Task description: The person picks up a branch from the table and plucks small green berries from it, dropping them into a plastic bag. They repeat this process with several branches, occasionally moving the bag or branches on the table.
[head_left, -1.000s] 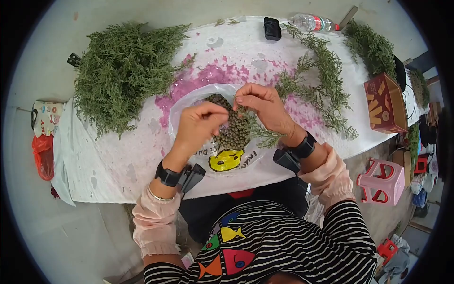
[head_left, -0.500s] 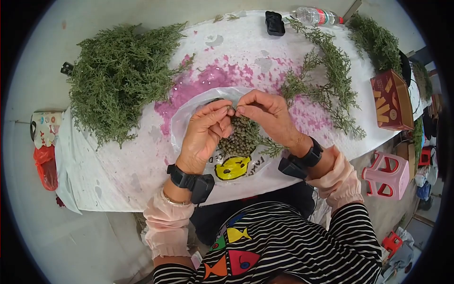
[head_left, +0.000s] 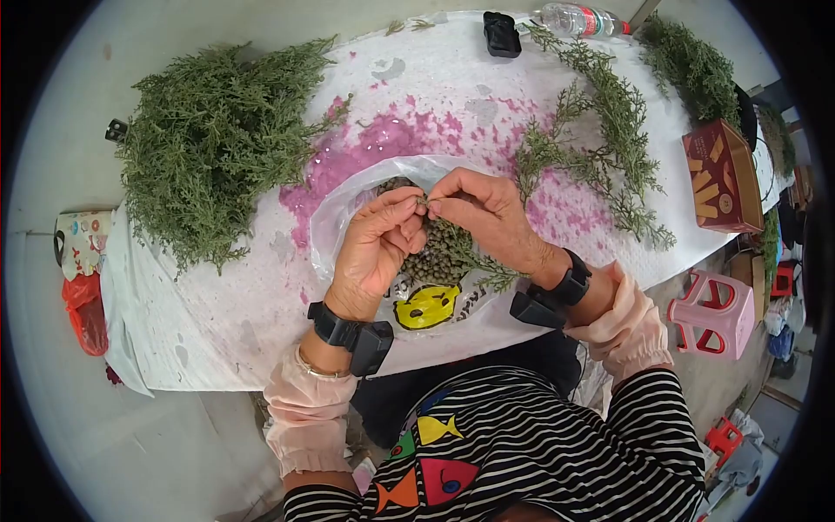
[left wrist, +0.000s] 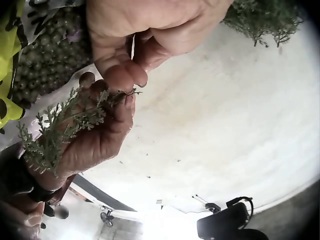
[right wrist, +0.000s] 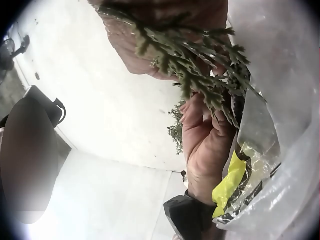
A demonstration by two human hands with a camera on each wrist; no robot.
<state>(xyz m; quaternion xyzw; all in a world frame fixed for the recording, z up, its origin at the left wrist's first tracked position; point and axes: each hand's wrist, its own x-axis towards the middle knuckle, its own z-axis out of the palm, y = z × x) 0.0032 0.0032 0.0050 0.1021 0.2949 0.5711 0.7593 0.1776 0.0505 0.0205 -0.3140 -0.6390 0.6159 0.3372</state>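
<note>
My left hand (head_left: 370, 239) and right hand (head_left: 491, 222) meet fingertip to fingertip above a white plastic bag (head_left: 329, 213). The right hand pinches the end of a green conifer sprig (left wrist: 70, 122), whose feathery part lies along the palm. In the left wrist view, the left thumb and forefinger pinch at that same end; what small part lies between them I cannot tell. Beneath the hands, the bag holds a heap of small round green-brown berries (head_left: 439, 257). A yellow printed face (head_left: 428, 307) marks its near side.
A large pile of conifer branches (head_left: 213, 157) lies on the left. Other branches (head_left: 613, 130) spread over the right side of the white cloth (head_left: 217, 339). A black case (head_left: 501, 35), a plastic bottle (head_left: 578, 19) and a red-brown box (head_left: 718, 178) stand farther out. A pink stool (head_left: 718, 315) is on the floor.
One second ago the left hand was apart from the right. It moved right and its fingertips joined the right hand's at the sprig; over the last half second both hands stay together there.
</note>
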